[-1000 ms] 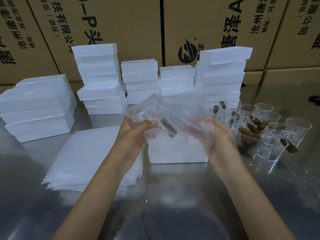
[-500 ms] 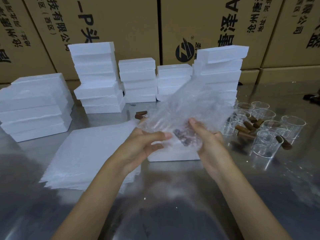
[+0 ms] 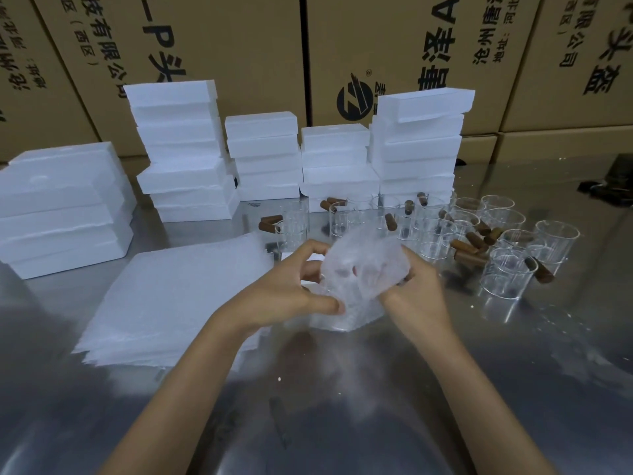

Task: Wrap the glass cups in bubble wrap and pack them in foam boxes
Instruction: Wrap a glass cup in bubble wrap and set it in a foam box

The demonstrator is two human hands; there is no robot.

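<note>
Bubble-wrapped bundle (image 3: 364, 265) between left hand (image 3: 291, 289) and right hand (image 3: 416, 289)

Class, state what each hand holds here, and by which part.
Both hands grip the bubble-wrapped cup: left hand on its left side, right hand on its right side.

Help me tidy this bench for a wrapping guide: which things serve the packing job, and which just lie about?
Job: wrapped bundle held by left hand and right hand; glass cups; bubble wrap sheets; foam boxes.

Lying about: cardboard cartons; dark object, too blurred to identify.
</note>
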